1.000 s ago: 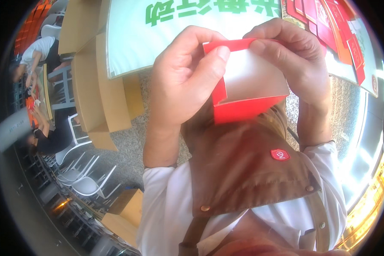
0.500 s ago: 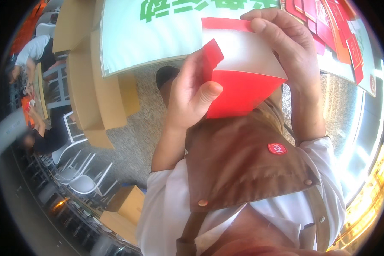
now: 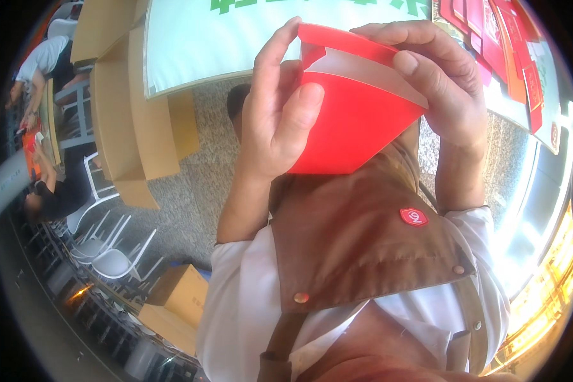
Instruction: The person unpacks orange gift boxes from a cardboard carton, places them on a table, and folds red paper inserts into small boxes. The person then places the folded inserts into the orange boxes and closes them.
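A red cardboard box [image 3: 355,130] with a pale inside is held up in front of my brown apron [image 3: 350,248]. My left hand [image 3: 275,118] grips its left side, thumb on the near red face and fingers reaching up behind the left edge. At the right top corner, my right hand [image 3: 442,79] pinches the upper edge, thumb in front and fingers along the back flap. That flap leans inward over the opening, and a small side flap is tucked at the left. Only a narrow strip of the pale inside shows.
Beyond the box lies a pale table [image 3: 197,51] with green printing. Red and orange flat packages [image 3: 490,38] are piled at its right. An open cardboard carton [image 3: 130,114] stands left, a smaller carton [image 3: 181,296] lower left, near white chairs [image 3: 114,261]. Two people work far left.
The back flap has folded forward and down, covering most of the pale inside. The small left flap has gone in beneath it. My left fingers have risen along the edge.
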The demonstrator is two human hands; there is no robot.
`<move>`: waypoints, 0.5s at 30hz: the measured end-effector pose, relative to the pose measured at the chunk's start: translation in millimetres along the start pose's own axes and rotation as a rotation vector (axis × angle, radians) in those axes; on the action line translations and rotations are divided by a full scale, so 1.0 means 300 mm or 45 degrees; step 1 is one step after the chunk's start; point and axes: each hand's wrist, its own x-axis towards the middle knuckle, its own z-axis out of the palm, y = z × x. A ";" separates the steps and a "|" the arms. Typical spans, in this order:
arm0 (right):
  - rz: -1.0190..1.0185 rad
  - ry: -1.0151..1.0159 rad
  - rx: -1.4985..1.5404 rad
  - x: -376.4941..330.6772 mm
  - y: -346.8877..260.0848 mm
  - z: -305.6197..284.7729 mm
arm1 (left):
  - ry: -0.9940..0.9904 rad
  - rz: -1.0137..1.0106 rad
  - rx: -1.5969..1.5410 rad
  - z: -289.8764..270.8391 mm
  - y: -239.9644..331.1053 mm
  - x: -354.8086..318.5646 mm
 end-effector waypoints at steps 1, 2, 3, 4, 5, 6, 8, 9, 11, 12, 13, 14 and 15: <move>-0.017 -0.007 -0.002 -0.002 0.003 0.004 | 0.007 0.003 -0.021 0.005 0.000 0.001; -0.033 -0.013 -0.004 -0.004 0.004 0.006 | 0.015 0.007 -0.041 0.008 0.000 0.001; -0.024 -0.016 -0.010 -0.005 0.001 0.007 | 0.003 0.015 -0.032 0.007 0.002 0.001; -0.016 -0.017 -0.015 -0.007 -0.002 0.003 | -0.012 0.023 -0.023 0.006 0.003 0.004; -0.009 -0.018 -0.021 -0.007 -0.004 0.001 | -0.027 0.032 -0.014 0.005 0.003 0.006; -0.011 -0.023 -0.024 -0.005 -0.005 0.001 | -0.012 0.057 -0.033 0.008 0.002 0.009; -0.021 -0.027 -0.032 -0.001 -0.002 -0.001 | 0.010 0.111 -0.071 0.015 -0.002 0.016; 0.011 -0.037 0.015 0.003 0.001 -0.003 | 0.024 0.130 -0.081 0.015 0.002 0.020; 0.081 -0.047 0.097 0.007 0.010 -0.013 | 0.047 0.167 -0.121 0.019 0.001 0.031; 0.071 -0.053 0.093 0.008 0.012 -0.013 | 0.060 0.171 -0.127 0.021 0.000 0.034; 0.061 -0.058 0.093 0.007 0.013 -0.010 | 0.072 0.173 -0.132 0.023 0.002 0.036; 0.051 -0.062 0.092 0.006 0.012 -0.005 | 0.083 0.174 -0.136 0.026 0.004 0.038; 0.055 -0.043 0.121 0.006 0.005 0.008 | 0.105 0.171 -0.147 0.030 0.008 0.039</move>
